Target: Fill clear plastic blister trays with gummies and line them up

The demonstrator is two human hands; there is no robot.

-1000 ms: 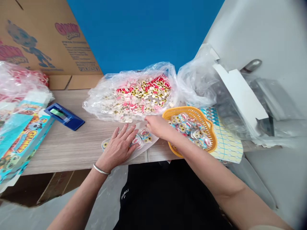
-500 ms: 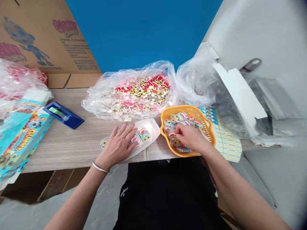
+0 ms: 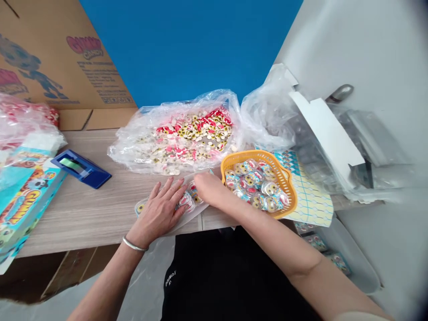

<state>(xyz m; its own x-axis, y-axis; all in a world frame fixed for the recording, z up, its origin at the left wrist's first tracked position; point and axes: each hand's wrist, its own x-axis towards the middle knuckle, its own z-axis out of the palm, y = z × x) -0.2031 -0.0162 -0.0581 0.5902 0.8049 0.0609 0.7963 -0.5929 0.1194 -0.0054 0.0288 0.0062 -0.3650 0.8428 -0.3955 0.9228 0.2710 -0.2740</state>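
White card (image 3: pixel 191 216): it lay on the front part of the table (image 3: pixel 110 203), below both hands, and one end reached near the basket.
Round packets (image 3: pixel 186 203): several clear ones with coloured pieces lay on this card, between the two hands; one more edge showed left of the left hand.
Left hand (image 3: pixel 159 214): it was open and flat, the fingers a little spread, resting over the card and packets, with nothing gripped.
Right hand (image 3: pixel 207 188): it was curled above the right end of the card; its fingertips were hidden, so I cannot tell if it held something.
Yellow basket (image 3: pixel 292 196): it stood just right of the right hand, with many similar packets inside.
Clear bag (image 3: pixel 133 149): behind the hands, it contained loose red, yellow and white pieces.
Blue tape dispenser (image 3: pixel 95 176): it was at the left, apart from the hands.
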